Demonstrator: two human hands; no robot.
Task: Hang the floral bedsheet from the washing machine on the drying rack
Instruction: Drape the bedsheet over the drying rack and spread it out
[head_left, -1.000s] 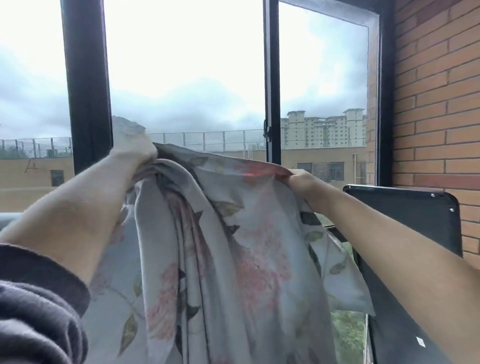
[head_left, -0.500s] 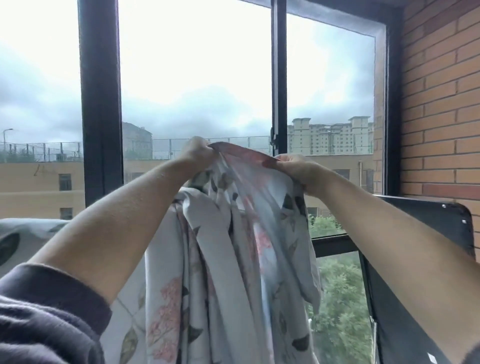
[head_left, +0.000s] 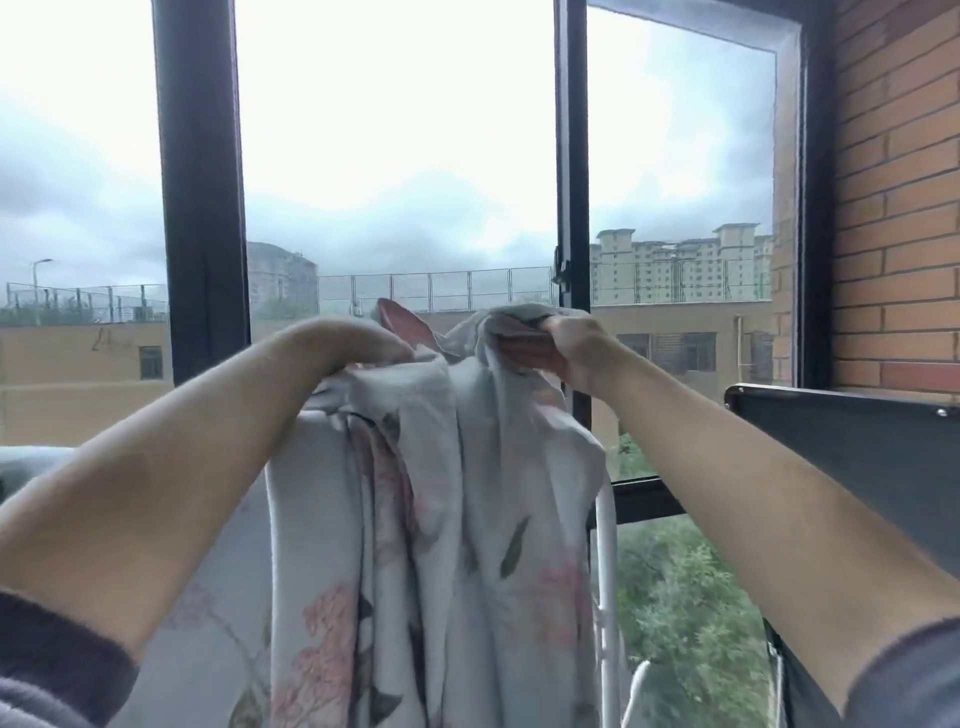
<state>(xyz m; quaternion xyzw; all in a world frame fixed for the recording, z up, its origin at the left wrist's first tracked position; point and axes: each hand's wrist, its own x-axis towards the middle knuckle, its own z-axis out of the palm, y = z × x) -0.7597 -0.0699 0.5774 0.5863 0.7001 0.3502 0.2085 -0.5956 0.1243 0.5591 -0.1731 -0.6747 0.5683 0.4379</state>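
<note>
The floral bedsheet (head_left: 441, 545), pale grey with pink flowers and dark leaves, hangs in bunched folds in front of me. My left hand (head_left: 363, 345) grips its top edge on the left. My right hand (head_left: 571, 353) grips a bunch of the top edge on the right, fingers curled round the cloth. The two hands are close together at window height. A white tube of the drying rack (head_left: 605, 571) shows just right of the sheet, below my right hand. More floral cloth (head_left: 218, 597) spreads low on the left.
A black-framed window (head_left: 205, 208) stands straight ahead, with buildings and trees outside. A brick wall (head_left: 893, 208) closes the right side. A dark flat panel (head_left: 841, 447) with a rounded metal edge stands at the right, under my right forearm.
Both hands have come closer together and lower, bunching the sheet's top edge. The spread cloth is now gathered into narrow hanging folds, and the white rack tube has come into sight.
</note>
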